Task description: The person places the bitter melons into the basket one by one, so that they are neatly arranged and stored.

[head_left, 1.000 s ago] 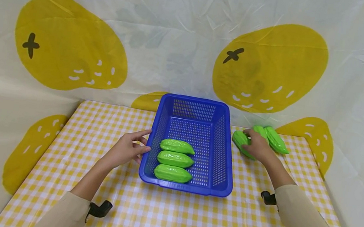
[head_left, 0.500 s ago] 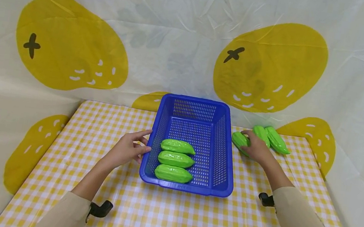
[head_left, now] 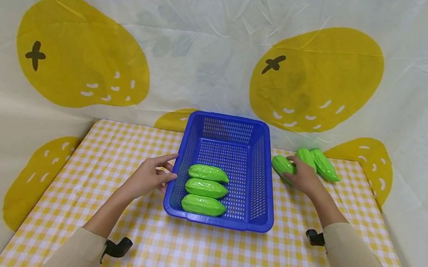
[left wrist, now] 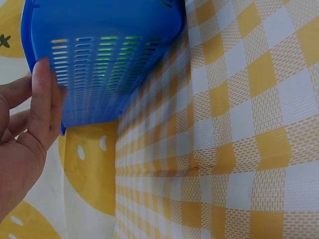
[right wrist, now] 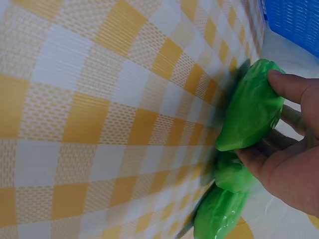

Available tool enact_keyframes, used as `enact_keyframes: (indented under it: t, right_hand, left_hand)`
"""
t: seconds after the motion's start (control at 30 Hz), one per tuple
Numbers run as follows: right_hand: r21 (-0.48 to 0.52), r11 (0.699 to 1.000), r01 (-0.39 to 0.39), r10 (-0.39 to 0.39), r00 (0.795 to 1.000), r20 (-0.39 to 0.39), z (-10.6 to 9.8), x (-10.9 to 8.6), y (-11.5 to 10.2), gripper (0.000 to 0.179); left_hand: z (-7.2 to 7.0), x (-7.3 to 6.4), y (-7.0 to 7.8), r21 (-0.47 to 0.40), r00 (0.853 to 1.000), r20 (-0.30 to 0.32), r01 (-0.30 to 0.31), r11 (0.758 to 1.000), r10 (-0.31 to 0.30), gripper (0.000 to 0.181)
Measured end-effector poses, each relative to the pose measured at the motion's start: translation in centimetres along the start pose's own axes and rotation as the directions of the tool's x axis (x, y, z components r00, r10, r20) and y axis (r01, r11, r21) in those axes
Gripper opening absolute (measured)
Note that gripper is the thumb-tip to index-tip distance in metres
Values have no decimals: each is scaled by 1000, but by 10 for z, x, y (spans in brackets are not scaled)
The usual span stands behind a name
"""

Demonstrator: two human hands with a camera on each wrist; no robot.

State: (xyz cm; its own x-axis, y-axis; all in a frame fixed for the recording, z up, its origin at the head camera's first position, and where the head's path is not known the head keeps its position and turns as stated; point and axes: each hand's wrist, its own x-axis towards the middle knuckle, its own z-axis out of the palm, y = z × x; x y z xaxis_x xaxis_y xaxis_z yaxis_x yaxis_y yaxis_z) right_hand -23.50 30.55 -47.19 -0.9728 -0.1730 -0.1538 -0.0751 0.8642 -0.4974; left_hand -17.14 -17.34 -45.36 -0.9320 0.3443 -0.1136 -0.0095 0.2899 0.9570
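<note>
A blue plastic basket [head_left: 265,183] with perforated walls stands in the middle of the table. Three glossy green ridged gourds lie in its near left part, side by side; the middle gourd [head_left: 206,188] is one of them. At the basket's left side, my left hand [head_left: 148,176] touches the rim with extended fingers, and the left wrist view shows its fingertips [left wrist: 42,67] against the outer wall. My right hand [head_left: 304,177] grips another green gourd [right wrist: 251,107] right of the basket, thumb on one side and fingers on the other.
Two more green gourds lie behind the right hand, the outer gourd [head_left: 324,165] near the table's back edge. A yellow-and-white checked cloth [head_left: 211,262] covers the table. Fabric printed with yellow fruit [head_left: 317,80] hangs along the back and sides.
Almost nothing differs. My right hand stays on its gourd, with only a slight shift of fingers and forearm. The left hand and the basket keep their places.
</note>
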Motion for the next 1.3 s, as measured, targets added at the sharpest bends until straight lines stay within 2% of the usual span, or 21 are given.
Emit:
enact_keyframes:
  t: [0.3, 0.5, 0.73, 0.83, 1.07, 1.3]
  right_hand:
    - [35, 999, 15, -14, 1000, -21, -19, -6, -5, 63]
    - [8, 1000, 13, -12, 998, -63, -38, -12, -14, 65]
    - [46, 999, -7, 9, 999, -33, -62, -15, -27, 70]
    - [65, 998, 6, -3, 999, -41, -69, -16, -32, 70]
    - [93, 993, 67, -54, 990, -128, -77, -23, -47, 69]
    - [75, 993, 91, -83, 991, -109, -86, -23, -70, 69]
  left_hand:
    - [0, 0, 0, 2, 1000, -4, -5, 1000, 5, 64]
    - [1, 1, -1, -6, 1000, 3, -5, 1000, 5, 64]
    - [2, 2, 0, -4, 1000, -1, -1, 1000, 1, 64]
    - [2, 1, 1, -5, 1000, -2, 3, 1000, -3, 65]
    - [2, 2, 0, -7, 1000, 3, 6, 1000, -6, 65]
    - [1, 1, 1, -7, 1000, 1, 7, 1000, -7, 65]
